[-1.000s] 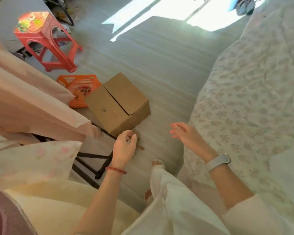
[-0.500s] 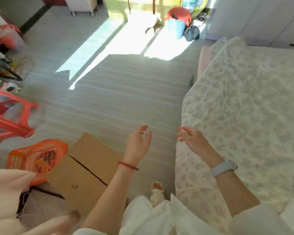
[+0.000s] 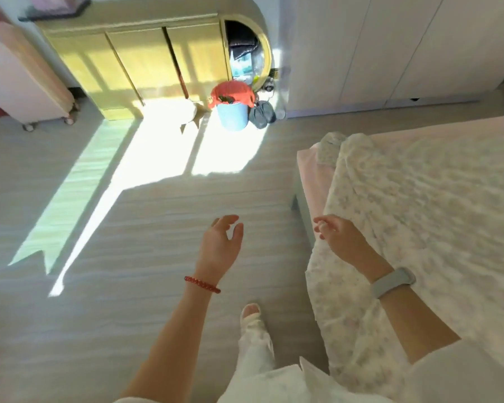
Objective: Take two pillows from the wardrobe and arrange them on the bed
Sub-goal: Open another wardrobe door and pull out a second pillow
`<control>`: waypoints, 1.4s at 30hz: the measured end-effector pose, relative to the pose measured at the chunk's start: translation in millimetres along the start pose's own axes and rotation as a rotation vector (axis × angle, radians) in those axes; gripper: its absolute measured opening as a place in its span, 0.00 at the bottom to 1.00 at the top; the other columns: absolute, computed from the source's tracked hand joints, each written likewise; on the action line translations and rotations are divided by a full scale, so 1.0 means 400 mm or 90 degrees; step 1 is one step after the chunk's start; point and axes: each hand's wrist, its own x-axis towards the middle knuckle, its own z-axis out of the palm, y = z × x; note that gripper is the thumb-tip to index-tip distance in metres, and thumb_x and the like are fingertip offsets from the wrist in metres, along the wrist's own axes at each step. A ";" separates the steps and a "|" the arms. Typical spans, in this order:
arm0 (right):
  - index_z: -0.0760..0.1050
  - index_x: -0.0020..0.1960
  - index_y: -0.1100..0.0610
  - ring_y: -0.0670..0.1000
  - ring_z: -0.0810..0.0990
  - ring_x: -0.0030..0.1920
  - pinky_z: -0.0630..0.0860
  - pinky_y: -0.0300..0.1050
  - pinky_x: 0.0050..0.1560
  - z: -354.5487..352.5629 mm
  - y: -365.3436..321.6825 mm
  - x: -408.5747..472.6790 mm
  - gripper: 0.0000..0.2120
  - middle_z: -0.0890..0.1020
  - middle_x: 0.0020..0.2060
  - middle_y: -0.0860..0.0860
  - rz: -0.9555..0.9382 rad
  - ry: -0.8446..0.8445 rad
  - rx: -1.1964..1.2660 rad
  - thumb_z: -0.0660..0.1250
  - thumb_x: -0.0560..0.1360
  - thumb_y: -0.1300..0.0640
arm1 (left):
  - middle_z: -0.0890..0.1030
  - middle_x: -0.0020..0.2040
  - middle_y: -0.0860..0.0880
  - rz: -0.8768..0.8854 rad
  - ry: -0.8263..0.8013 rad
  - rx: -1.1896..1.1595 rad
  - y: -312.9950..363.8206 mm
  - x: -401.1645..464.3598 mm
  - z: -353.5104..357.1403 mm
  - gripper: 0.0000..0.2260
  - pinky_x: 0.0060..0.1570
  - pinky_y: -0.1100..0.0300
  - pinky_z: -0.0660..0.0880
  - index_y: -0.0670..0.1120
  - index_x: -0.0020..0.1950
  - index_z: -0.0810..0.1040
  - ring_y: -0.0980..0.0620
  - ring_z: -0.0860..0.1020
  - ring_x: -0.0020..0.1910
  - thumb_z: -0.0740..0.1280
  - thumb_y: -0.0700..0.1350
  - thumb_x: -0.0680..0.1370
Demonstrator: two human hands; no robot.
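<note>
The bed point(image 3: 437, 216) with a pale floral cover fills the right side of the head view. My left hand point(image 3: 220, 247), a red bead bracelet on its wrist, hangs over the floor with fingers apart and holds nothing. My right hand point(image 3: 339, 238), with a pale watch band on its wrist, hovers at the bed's near edge, fingers loosely spread and empty. A white wardrobe point(image 3: 390, 50) with shut doors stands along the far wall beyond the bed. No pillow is in sight.
A yellow cabinet point(image 3: 146, 62) stands at the far wall. In front of it sit a blue bucket point(image 3: 232, 116) topped with something red, and dark slippers point(image 3: 262, 114). A white wheeled unit point(image 3: 21, 82) is at far left. Sunlight falls on the grey floor point(image 3: 99, 301).
The view has swung up and away from the cardboard box, orange basket and red stool, which have left the frame. Both hands rose slightly and stay empty.
</note>
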 end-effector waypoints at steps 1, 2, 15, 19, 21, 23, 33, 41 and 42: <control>0.72 0.61 0.58 0.56 0.76 0.57 0.71 0.48 0.59 -0.007 -0.042 0.061 0.14 0.78 0.58 0.56 0.002 0.012 0.004 0.54 0.79 0.57 | 0.78 0.57 0.42 0.006 0.005 -0.002 0.000 0.081 -0.013 0.12 0.48 0.61 0.70 0.41 0.59 0.75 0.47 0.77 0.54 0.62 0.44 0.78; 0.72 0.61 0.57 0.55 0.75 0.58 0.71 0.47 0.60 -0.017 -0.083 0.119 0.14 0.78 0.59 0.55 0.002 0.021 0.009 0.55 0.78 0.57 | 0.78 0.57 0.42 0.007 0.010 -0.003 0.004 0.160 -0.025 0.12 0.48 0.61 0.70 0.42 0.59 0.75 0.47 0.77 0.54 0.62 0.44 0.78; 0.74 0.57 0.56 0.55 0.77 0.55 0.71 0.49 0.59 -0.215 -0.226 0.878 0.11 0.79 0.54 0.55 0.111 0.156 0.100 0.56 0.78 0.57 | 0.80 0.56 0.45 0.103 -0.117 -0.010 0.186 1.057 0.175 0.10 0.47 0.63 0.68 0.43 0.57 0.76 0.49 0.78 0.52 0.63 0.43 0.77; 0.74 0.55 0.60 0.59 0.77 0.55 0.71 0.53 0.59 -0.316 -0.297 1.193 0.12 0.80 0.52 0.60 0.109 0.144 0.100 0.56 0.78 0.55 | 0.80 0.54 0.45 0.097 -0.106 0.023 0.263 1.365 0.188 0.09 0.48 0.62 0.70 0.43 0.56 0.77 0.48 0.79 0.50 0.65 0.42 0.76; 0.74 0.57 0.58 0.59 0.76 0.56 0.71 0.53 0.60 -0.379 -0.346 1.333 0.13 0.80 0.53 0.58 0.109 0.148 0.093 0.56 0.78 0.54 | 0.81 0.53 0.45 0.120 -0.088 0.041 0.312 1.514 0.179 0.09 0.48 0.63 0.68 0.43 0.55 0.77 0.49 0.78 0.50 0.65 0.41 0.76; 0.74 0.58 0.58 0.59 0.76 0.57 0.70 0.54 0.61 -0.436 -0.390 1.461 0.13 0.80 0.54 0.59 0.097 0.145 0.087 0.56 0.78 0.54 | 0.81 0.52 0.45 0.129 -0.063 0.052 0.355 1.654 0.175 0.09 0.49 0.63 0.68 0.43 0.55 0.77 0.49 0.78 0.50 0.65 0.41 0.75; 0.72 0.60 0.56 0.55 0.75 0.60 0.70 0.52 0.61 -0.744 -0.348 1.947 0.13 0.78 0.59 0.56 0.158 0.235 0.159 0.55 0.78 0.55 | 0.82 0.50 0.39 0.161 -0.198 0.044 0.572 2.260 0.484 0.08 0.48 0.63 0.68 0.39 0.53 0.78 0.43 0.79 0.50 0.65 0.39 0.75; 0.73 0.59 0.54 0.55 0.75 0.59 0.70 0.50 0.59 -1.079 -0.270 2.190 0.12 0.78 0.58 0.55 0.308 0.406 0.237 0.55 0.78 0.56 | 0.80 0.55 0.45 0.324 -0.421 0.028 0.959 2.647 0.876 0.09 0.50 0.64 0.69 0.45 0.56 0.77 0.49 0.78 0.52 0.63 0.43 0.77; 0.74 0.57 0.53 0.56 0.76 0.57 0.72 0.51 0.58 -1.115 -0.259 2.192 0.11 0.79 0.57 0.56 0.322 0.440 0.260 0.56 0.78 0.56 | 0.80 0.55 0.45 0.344 -0.458 0.029 1.010 2.661 0.924 0.09 0.50 0.64 0.69 0.45 0.56 0.77 0.50 0.78 0.53 0.63 0.43 0.77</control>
